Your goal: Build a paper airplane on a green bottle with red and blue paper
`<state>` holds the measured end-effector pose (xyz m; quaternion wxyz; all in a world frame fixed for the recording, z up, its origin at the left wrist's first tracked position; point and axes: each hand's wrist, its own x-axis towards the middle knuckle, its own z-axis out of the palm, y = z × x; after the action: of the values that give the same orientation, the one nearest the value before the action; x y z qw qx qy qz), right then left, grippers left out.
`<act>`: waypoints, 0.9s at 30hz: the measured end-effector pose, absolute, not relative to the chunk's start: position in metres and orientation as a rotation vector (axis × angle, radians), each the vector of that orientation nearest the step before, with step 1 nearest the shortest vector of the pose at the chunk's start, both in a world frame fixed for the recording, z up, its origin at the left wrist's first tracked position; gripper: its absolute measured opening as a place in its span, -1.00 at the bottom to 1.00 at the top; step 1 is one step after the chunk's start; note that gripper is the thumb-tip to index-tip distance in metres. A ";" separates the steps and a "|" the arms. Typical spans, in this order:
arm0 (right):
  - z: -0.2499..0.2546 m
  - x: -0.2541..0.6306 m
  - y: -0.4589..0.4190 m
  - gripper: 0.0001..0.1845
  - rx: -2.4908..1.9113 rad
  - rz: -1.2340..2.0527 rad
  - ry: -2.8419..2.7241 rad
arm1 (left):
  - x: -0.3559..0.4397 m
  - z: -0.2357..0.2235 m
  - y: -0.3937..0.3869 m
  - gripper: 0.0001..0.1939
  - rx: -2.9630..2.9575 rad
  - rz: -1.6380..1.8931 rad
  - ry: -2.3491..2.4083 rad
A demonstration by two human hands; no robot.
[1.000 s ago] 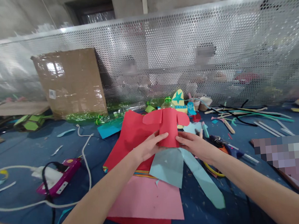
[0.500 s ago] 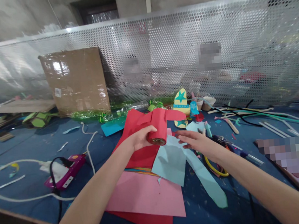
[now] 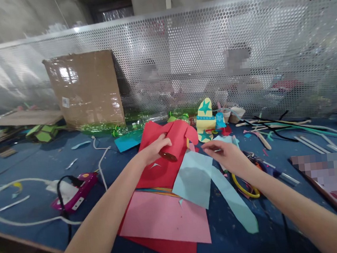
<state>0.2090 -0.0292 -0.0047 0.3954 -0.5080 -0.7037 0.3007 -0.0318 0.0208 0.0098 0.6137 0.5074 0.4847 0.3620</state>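
My left hand is wrapped round a tube covered in red paper, its dark, shiny open end tilted toward me. A red flap curls off its right side. My right hand hovers to the right of the tube with thumb and fingers pinched together; what they hold, if anything, is too small to make out. Beneath the tube lie red paper sheets. A light blue sheet and a long light blue strip lie below my right hand. Closer to me is a pink sheet.
At left stands a purple power strip with cables. A cardboard panel leans on the perforated metal screen. Behind my right hand is a yellow paper cut-out with stars. A tablet-like device lies at right.
The red tube has moved slightly left and tipped, its open end pointing further left. My right hand's fingers have closed from spread into a pinch. The red flap now curls downward.
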 end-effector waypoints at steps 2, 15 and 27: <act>0.000 0.212 -0.030 -0.83 -1.265 0.661 -1.747 | -0.025 0.012 0.014 -0.39 1.205 0.825 1.090; 0.018 0.217 -0.036 -0.85 -1.229 0.477 -1.737 | -0.007 0.013 -0.006 -0.10 1.414 0.679 0.879; 0.025 0.214 -0.044 -0.80 -1.208 0.449 -1.733 | -0.004 0.018 -0.014 0.01 1.474 0.681 1.033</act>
<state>0.2138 -0.0438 0.0250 0.4714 -0.4933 -0.7078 0.1832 -0.0036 -0.0139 0.0181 0.5717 0.6284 0.4403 0.2904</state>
